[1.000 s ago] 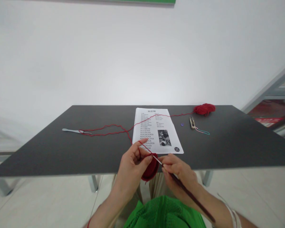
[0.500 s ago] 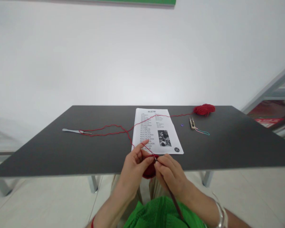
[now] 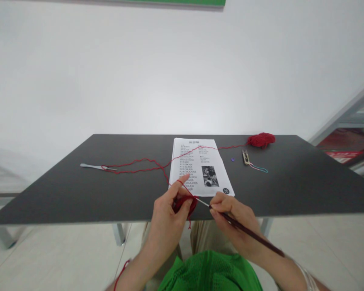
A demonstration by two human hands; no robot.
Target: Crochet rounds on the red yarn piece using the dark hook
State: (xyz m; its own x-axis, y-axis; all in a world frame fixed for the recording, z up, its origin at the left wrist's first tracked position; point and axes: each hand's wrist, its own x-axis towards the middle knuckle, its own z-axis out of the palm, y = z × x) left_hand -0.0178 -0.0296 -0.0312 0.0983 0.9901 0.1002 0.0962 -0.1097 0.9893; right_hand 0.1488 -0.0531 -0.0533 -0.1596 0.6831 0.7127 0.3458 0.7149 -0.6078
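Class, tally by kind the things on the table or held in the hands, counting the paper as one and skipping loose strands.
Red yarn items: 2 (yarn ball; worked piece in left hand)
Tools: 3 (hook in right hand; snips; pale slim tool)
Printed paper: 1
Small purple item: 1
Total: 7

A dark, smooth tabletop point(image 3: 63, 194) stands against the wall. At its middle lie printed sheets point(image 3: 216, 157), crossed by a red yarn strand point(image 3: 147, 159) from the red yarn ball point(image 3: 261, 140) near the far edge. To the right lie a small purple ring point(image 3: 232, 159) and thread snips point(image 3: 245, 157) with a cord loop point(image 3: 259, 167); to the left, a pale-handled tool point(image 3: 94, 166) under the strand's bend.
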